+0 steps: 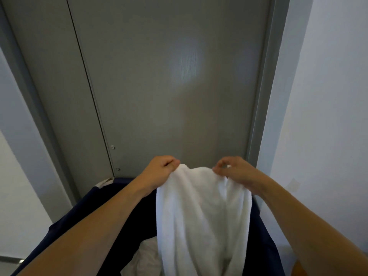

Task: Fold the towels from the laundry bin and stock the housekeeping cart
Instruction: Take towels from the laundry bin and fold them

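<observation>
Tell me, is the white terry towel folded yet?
Not folded: the white terry towel hangs bunched from left hand and right hand.

A white towel (201, 212) hung in loose vertical folds, raised by its top edge above the dark navy laundry bin (111, 204), more pale linen (143, 257) lying inside it.

A: Any readable text, labels, brands or numbers?

B: None. The white terry-cloth towel (203, 212) pinched between both hands shows no tag or print.

A: Above the hands?

B: The flat grey metal door panel (169, 86) is plain, no sign or number. The dark navy fabric laundry bin (111, 198) below the forearms is unmarked too.
</observation>
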